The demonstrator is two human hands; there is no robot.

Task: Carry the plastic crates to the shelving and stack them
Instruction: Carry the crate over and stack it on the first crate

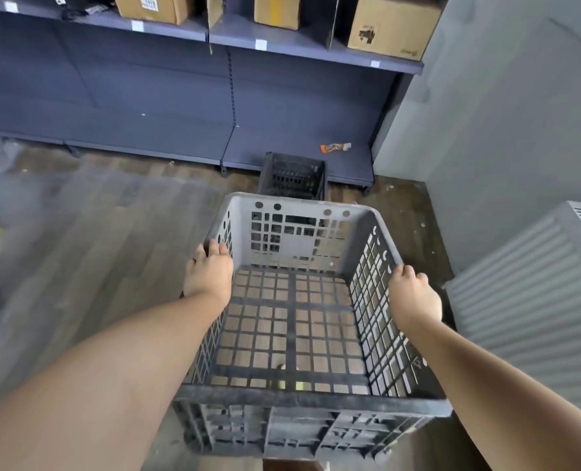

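Wooden floor (112, 232); grey shelving (282, 151), perhaps metal.

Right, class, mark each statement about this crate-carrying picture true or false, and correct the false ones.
1. Both hands, left hand and right hand, grip the grey crate. True.
2. The grey crate holds boxes. False: it is empty.
3. A black crate sits by the base of the shelving. True.
4. The cardboard boxes stand on the floor. False: they sit on an upper shelf.
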